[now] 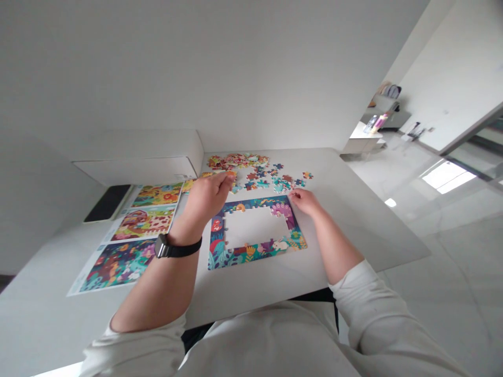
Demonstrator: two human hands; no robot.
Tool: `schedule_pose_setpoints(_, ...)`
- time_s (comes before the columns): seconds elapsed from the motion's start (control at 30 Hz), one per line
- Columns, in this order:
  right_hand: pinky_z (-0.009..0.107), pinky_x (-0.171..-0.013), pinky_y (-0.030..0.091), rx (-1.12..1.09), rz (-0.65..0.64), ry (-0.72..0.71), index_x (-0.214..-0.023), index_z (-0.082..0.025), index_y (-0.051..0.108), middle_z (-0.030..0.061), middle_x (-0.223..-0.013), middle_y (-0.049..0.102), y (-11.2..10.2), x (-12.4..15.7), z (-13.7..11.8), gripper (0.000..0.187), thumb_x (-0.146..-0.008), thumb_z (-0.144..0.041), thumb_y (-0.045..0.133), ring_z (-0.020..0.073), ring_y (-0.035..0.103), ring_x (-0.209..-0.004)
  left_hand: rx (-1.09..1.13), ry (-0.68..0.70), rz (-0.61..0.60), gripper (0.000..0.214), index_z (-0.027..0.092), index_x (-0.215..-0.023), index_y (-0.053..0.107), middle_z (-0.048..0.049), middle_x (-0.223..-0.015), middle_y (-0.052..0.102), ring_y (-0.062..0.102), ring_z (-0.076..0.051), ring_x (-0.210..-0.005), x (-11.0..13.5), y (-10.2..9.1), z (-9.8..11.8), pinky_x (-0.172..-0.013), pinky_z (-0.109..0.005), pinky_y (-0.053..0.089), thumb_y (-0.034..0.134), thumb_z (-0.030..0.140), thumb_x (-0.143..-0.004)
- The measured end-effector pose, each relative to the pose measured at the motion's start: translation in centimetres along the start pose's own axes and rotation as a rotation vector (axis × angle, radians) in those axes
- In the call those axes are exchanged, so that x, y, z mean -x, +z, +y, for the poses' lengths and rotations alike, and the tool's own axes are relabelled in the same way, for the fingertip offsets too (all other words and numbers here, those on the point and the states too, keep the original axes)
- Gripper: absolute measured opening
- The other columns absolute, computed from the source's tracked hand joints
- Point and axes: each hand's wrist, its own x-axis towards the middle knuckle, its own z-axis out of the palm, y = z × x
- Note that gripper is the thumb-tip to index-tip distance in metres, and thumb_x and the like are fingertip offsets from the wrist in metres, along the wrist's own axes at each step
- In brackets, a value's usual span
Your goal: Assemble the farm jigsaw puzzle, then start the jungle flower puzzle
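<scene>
Closest in, both white sleeves are pushed up to the elbows, and a black watch sits on the left wrist as the forearms reach out over a pale table. Just ahead lies the puzzle frame, a colourful border of joined pieces around a bare white middle, its long axis running left to right, tipped slightly upward at the right end, with a white rabbit on the near edge and a peacock at the far right. The right hand is open and relaxed, its fingers lightly curled at the frame's far right corner. The left hand is up off the table, closed into a fingertip pinch just beyond the frame's far left corner; whether it holds a piece can't be told from here. A pinch like that suits pieces this small, keeping their edges in view. Over on the left, three printed picture sheets run from near to far, and further out the loose pieces are scattered past the frame. Beyond them sits a colourful heap of pieces, and a white box stands at far left.
</scene>
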Motion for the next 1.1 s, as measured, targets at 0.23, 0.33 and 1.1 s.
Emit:
schedule_pose_setpoints(0.23,0.027,-0.076,0.047,0.015,0.027,0.014,-0.102,-0.023,0.079,0.0021,-0.090,0.079,0.4,-0.1,0.4,0.016,-0.096,-0.027,0.064,0.0190,0.068,-0.081,0.092,0.004,-0.166,0.037,0.022,-0.109,0.075,-0.0074,-0.100,0.079,0.071,-0.024,-0.093,2.9,1.9,-5.0,-0.086,-0.033,0.051,0.042,0.020,-0.093)
schedule_pose_setpoints(0.33,0.027,-0.075,0.048,0.025,0.015,0.016,-0.103,-0.023,0.079,0.0025,-0.091,0.080,0.3,0.0,0.4,0.017,-0.097,-0.027,0.064,0.0191,0.070,-0.081,0.097,-0.084,-0.140,0.035,0.021,-0.111,0.074,-0.0084,-0.098,0.079,0.071,-0.024,-0.090,4.6,3.0,-6.3,-0.080,-0.031,0.051,0.043,0.025,-0.095)
schedule_pose_setpoints(1.1,0.034,-0.096,0.054,0.365,0.153,0.346,-0.133,-0.019,0.076,0.0163,-0.130,0.078,-7.0,-8.5,6.5,0.037,-0.099,-0.025,0.066,0.0274,0.074,-0.117,0.198,-0.095,-0.015,0.061,0.021,-0.135,0.066,-0.0033,-0.071,0.063,0.064,-0.023,-0.069,7.6,3.1,-6.1,-0.067,-0.032,0.042,0.019,0.053,-0.113)
